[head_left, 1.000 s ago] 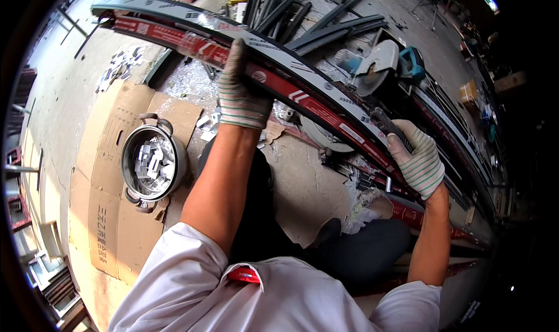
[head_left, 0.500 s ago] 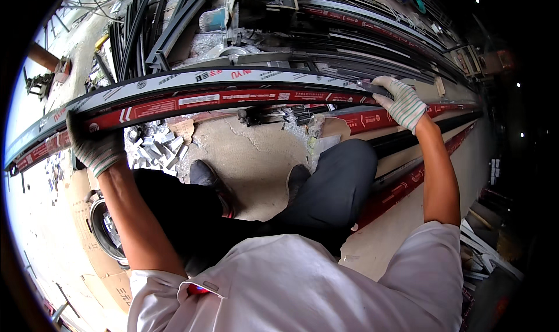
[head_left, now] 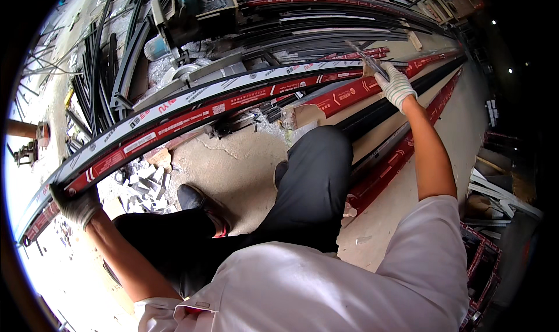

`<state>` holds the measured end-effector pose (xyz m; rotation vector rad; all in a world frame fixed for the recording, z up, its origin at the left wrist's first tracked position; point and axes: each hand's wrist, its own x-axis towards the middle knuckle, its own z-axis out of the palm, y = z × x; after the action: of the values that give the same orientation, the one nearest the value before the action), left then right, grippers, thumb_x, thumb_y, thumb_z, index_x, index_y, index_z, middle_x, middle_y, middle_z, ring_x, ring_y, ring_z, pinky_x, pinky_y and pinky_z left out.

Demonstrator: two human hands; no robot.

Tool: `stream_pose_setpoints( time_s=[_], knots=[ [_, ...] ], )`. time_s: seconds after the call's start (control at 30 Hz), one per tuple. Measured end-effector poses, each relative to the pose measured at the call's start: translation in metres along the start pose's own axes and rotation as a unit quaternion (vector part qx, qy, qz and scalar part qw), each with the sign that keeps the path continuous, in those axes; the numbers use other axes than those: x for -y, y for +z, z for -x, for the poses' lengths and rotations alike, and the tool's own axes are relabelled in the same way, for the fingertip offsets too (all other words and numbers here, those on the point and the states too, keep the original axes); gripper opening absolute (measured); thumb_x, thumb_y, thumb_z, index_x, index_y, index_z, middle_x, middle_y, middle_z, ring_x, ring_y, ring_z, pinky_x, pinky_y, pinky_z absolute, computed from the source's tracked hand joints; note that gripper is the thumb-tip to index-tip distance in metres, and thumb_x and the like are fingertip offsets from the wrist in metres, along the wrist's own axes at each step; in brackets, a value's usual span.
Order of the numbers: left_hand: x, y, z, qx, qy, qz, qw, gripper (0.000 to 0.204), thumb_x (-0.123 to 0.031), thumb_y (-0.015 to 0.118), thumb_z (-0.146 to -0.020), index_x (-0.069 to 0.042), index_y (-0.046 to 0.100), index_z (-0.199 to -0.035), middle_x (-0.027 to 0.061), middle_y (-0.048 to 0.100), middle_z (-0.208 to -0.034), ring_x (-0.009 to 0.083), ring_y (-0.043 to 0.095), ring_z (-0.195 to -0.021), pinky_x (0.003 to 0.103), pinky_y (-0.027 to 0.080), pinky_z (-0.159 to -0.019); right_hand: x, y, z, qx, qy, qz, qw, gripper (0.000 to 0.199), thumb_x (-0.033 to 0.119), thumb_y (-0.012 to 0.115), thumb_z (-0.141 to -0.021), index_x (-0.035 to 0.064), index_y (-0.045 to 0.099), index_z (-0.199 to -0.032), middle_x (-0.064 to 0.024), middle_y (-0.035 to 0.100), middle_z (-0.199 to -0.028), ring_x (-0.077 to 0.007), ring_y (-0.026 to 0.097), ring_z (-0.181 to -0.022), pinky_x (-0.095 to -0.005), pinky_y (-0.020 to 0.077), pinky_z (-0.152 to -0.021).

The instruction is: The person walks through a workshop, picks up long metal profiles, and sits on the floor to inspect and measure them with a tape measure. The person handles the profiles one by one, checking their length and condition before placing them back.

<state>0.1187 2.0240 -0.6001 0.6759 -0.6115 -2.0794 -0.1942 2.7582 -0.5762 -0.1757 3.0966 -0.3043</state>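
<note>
A long profile bar (head_left: pixel 192 116), covered with white and red printed film, stretches across in front of me from the lower left to the upper right. My left hand (head_left: pixel 75 207), in a striped knit glove, is closed around its near left end. Close to the far right end of the bar is my gloved right hand (head_left: pixel 397 87), closed on a slim grey tool (head_left: pixel 368 58) that points up and to the left. The tool's exact kind is not clear, and I cannot tell whether this hand touches the bar.
Behind the bar stands a cutting machine (head_left: pixel 195 6) with a metal fence. Dark profiles (head_left: pixel 122 58) lie in piles at the back left. Short silver offcuts (head_left: pixel 145 186) cover the floor by my left shoe (head_left: pixel 195 198). Red-wrapped profiles (head_left: pixel 384 175) lie to the right of my knee.
My view has turned. The bar now slants more steeply, its left end lower in view. My right hand has come off the bar's top face, its tool now pointing upward; my left hand keeps its grip.
</note>
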Motion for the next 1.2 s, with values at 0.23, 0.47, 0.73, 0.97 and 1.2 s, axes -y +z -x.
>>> stream_pose_setpoints(
  time_s=[0.23, 0.47, 0.73, 0.97, 1.2],
  knots=[
    [-0.009, -0.014, -0.009, 0.051, -0.009, 0.021, 0.998, 0.056, -0.029, 0.074, -0.084, 0.003, 0.060, -0.127, 0.0232, 0.058, -0.137, 0.0415, 0.051, -0.131, 0.069, 0.030, -0.114, -0.064, 0.064, 0.007, -0.012, 0.321, -0.344, 0.882, 0.018, 0.026, 0.057, -0.102, 0.0088, 0.059, -0.108, -0.0023, 0.061, -0.074, -0.0104, 0.054, -0.053, -0.0273, 0.0464, -0.045],
    [0.024, 0.041, 0.029, -0.057, 0.141, -0.028, 0.988, 0.052, -0.027, 0.072, -0.084, 0.006, 0.062, -0.124, 0.0242, 0.063, -0.130, 0.0419, 0.057, -0.122, 0.072, 0.037, -0.108, -0.113, 0.098, -0.016, -0.075, 0.429, -0.511, 0.741, 0.010, 0.023, 0.059, -0.100, 0.0146, 0.059, -0.106, -0.0016, 0.066, -0.075, -0.0118, 0.060, -0.055, -0.0276, 0.0505, -0.045],
    [0.021, 0.018, 0.008, -0.060, 0.182, -0.047, 0.980, 0.061, -0.034, 0.074, -0.084, 0.004, 0.058, -0.129, 0.0259, 0.056, -0.137, 0.0477, 0.049, -0.128, 0.080, 0.030, -0.106, -0.158, 0.115, -0.068, -0.129, 0.499, -0.619, 0.592, 0.012, 0.022, 0.061, -0.099, 0.0130, 0.060, -0.092, -0.0003, 0.065, -0.072, -0.0124, 0.062, -0.056, -0.0277, 0.0522, -0.045],
    [0.010, 0.001, -0.011, -0.023, 0.160, -0.044, 0.986, 0.060, -0.033, 0.076, -0.076, 0.001, 0.063, -0.123, 0.0234, 0.062, -0.130, 0.0449, 0.059, -0.118, 0.075, 0.038, -0.103, -0.126, 0.160, -0.074, -0.185, 0.465, -0.649, 0.573, 0.022, 0.024, 0.073, -0.091, 0.0122, 0.060, -0.079, -0.0006, 0.063, -0.070, -0.0130, 0.059, -0.053, -0.0271, 0.0544, -0.049],
    [0.015, 0.006, 0.001, -0.095, 0.160, -0.074, 0.980, 0.058, -0.039, 0.078, -0.077, -0.003, 0.064, -0.121, 0.0200, 0.063, -0.129, 0.0415, 0.058, -0.120, 0.072, 0.039, -0.101, -0.056, 0.242, -0.084, -0.173, 0.445, -0.822, 0.310, 0.029, 0.043, 0.063, -0.097, 0.0138, 0.060, -0.102, -0.0015, 0.067, -0.100, -0.0230, 0.064, -0.095, -0.0518, 0.0526, -0.090]
  ],
)
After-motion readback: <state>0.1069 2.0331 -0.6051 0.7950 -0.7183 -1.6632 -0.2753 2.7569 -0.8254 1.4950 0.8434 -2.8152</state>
